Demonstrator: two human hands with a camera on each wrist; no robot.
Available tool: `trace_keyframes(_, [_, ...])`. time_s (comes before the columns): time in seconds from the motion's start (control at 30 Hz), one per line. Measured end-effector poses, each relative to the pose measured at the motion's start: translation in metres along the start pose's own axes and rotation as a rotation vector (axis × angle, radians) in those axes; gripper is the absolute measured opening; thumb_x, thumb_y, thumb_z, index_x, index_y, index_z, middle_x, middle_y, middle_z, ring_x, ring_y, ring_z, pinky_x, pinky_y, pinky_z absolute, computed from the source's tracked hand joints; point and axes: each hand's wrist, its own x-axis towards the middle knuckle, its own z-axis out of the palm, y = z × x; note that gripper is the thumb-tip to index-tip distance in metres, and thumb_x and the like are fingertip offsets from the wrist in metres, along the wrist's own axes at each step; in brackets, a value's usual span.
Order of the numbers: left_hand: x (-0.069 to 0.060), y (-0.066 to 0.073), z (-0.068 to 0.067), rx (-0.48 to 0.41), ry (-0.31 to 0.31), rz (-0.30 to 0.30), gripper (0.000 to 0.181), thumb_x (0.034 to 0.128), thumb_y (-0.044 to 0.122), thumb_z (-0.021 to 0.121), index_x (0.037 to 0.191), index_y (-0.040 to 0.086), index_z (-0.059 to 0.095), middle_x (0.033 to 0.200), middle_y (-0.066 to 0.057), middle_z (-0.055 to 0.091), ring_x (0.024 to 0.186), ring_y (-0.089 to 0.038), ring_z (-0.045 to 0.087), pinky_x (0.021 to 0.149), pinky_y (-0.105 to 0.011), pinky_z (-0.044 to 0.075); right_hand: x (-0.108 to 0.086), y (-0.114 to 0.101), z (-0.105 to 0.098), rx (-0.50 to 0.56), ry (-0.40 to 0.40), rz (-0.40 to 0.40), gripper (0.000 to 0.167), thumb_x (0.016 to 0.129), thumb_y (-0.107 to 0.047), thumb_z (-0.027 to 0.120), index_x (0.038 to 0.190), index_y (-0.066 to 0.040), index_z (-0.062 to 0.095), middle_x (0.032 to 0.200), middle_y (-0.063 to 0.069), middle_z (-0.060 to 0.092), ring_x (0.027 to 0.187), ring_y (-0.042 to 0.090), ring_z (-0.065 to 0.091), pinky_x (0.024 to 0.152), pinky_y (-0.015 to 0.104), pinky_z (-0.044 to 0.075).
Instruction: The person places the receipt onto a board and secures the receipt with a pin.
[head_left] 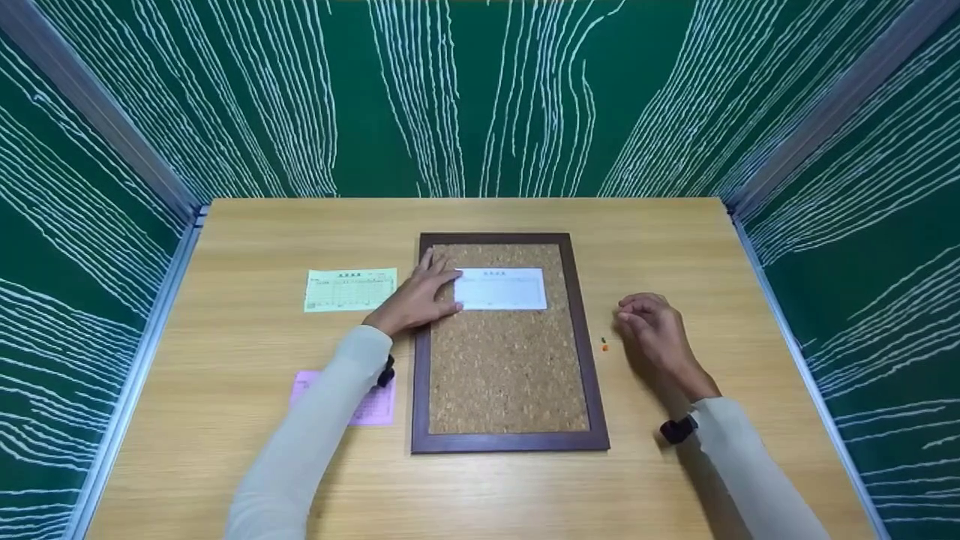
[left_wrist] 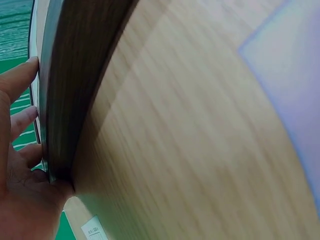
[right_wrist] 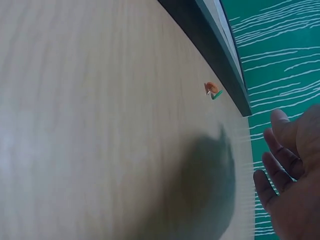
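A cork board (head_left: 506,375) with a dark brown frame lies on the table. On its upper part is a white printed slip (head_left: 501,291). My left hand (head_left: 420,298) rests spread over the frame's left side, thumb and fingertips at the slip's left edge; the left wrist view shows this hand (left_wrist: 22,175) against the dark frame (left_wrist: 75,75). Right of the board, my right hand (head_left: 660,330) hovers with loosely curved fingers; nothing is visible in this hand (right_wrist: 300,175) in the right wrist view. Beside the frame lie an orange pin (right_wrist: 212,87) and a green pin (right_wrist: 216,95).
A green printed slip (head_left: 350,290) lies left of the board. Below it, a pink slip (head_left: 375,406) is partly covered by my left sleeve. Green panels (head_left: 465,97) with white wavy lines stand behind and at both sides of the wooden table (head_left: 517,495).
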Motion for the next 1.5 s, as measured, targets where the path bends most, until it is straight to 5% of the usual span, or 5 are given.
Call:
trace_keyframes(0.17, [0.003, 0.002, 0.0, 0.003, 0.004, -0.009, 0.074, 0.1028, 0.052, 0.072, 0.167, 0.022, 0.05, 0.185, -0.009, 0.013, 0.171, -0.03, -0.011, 0.134, -0.064, 0.018, 0.002, -0.021, 0.002, 0.009, -0.013, -0.015, 0.006, 0.101, 0.016, 0.067, 0.098, 0.02, 0.07, 0.119, 0.037, 0.069, 0.116, 0.043, 0.06, 0.097, 0.01, 0.053])
trace_keyframes(0.47, [0.001, 0.002, -0.001, -0.011, 0.009, 0.004, 0.073, 0.1041, 0.049, 0.073, 0.167, 0.02, 0.049, 0.185, -0.01, 0.013, 0.171, -0.031, -0.01, 0.134, -0.065, 0.015, 0.01, 0.002, 0.011, 0.061, -0.056, 0.048, 0.01, 0.104, 0.001, 0.074, 0.104, 0.01, 0.077, 0.122, 0.024, 0.071, 0.114, 0.021, 0.063, 0.098, 0.011, 0.054])
trace_keyframes(0.83, [-0.002, 0.0, -0.004, -0.002, 0.016, 0.007, 0.073, 0.1034, 0.046, 0.073, 0.166, 0.018, 0.05, 0.184, -0.013, 0.015, 0.171, -0.033, -0.009, 0.134, -0.065, 0.016, 0.017, -0.025, 0.024, 0.03, -0.06, 0.062, 0.012, 0.106, 0.006, 0.067, 0.104, 0.018, 0.071, 0.124, 0.031, 0.068, 0.12, 0.035, 0.059, 0.097, 0.008, 0.049])
trace_keyframes(1.33, [-0.001, 0.0, 0.001, -0.023, 0.009, -0.019, 0.073, 0.1027, 0.049, 0.073, 0.167, 0.022, 0.05, 0.184, -0.009, 0.015, 0.171, -0.028, -0.01, 0.135, -0.063, 0.014, 0.03, -0.031, 0.032, -0.002, -0.108, 0.057, 0.015, 0.109, 0.002, 0.064, 0.109, 0.015, 0.072, 0.127, 0.029, 0.068, 0.119, 0.037, 0.06, 0.105, 0.048, 0.046])
trace_keyframes(1.5, [-0.001, 0.001, 0.002, -0.026, 0.009, -0.031, 0.073, 0.1027, 0.047, 0.073, 0.167, 0.022, 0.05, 0.184, -0.008, 0.014, 0.171, -0.027, -0.011, 0.135, -0.063, 0.013, 0.035, -0.023, 0.036, -0.002, -0.119, 0.022, 0.013, 0.109, -0.001, 0.065, 0.108, 0.009, 0.075, 0.126, 0.024, 0.071, 0.12, 0.034, 0.063, 0.104, 0.041, 0.048])
